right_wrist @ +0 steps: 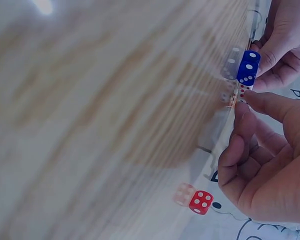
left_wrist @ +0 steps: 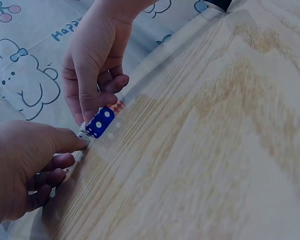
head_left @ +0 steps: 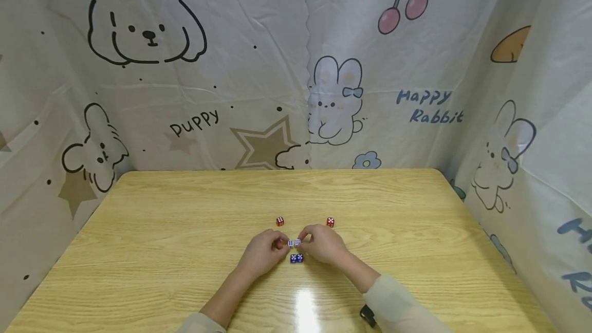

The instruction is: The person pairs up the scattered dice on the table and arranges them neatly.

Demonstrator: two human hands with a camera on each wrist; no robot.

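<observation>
In the head view two small white dice stand a narrow gap apart near the middle of the table. My left hand (head_left: 264,252) pinches the left white die (head_left: 290,243) between thumb and fingertips. The right white die (head_left: 298,242) is pinched by my right hand (head_left: 324,243). Just nearer to me, two blue dice (head_left: 297,258) sit side by side. From the left wrist view, the blue dice (left_wrist: 100,122) hide most of the white ones. In the right wrist view, my right thumb and forefinger meet at a white die (right_wrist: 242,92).
Beyond the hands lie two red dice, one at the left (head_left: 280,221) and one at the right (head_left: 330,222). A black object (head_left: 367,315) shows beside the right sleeve. The wooden table (head_left: 185,209) ends at a printed curtain (head_left: 259,76).
</observation>
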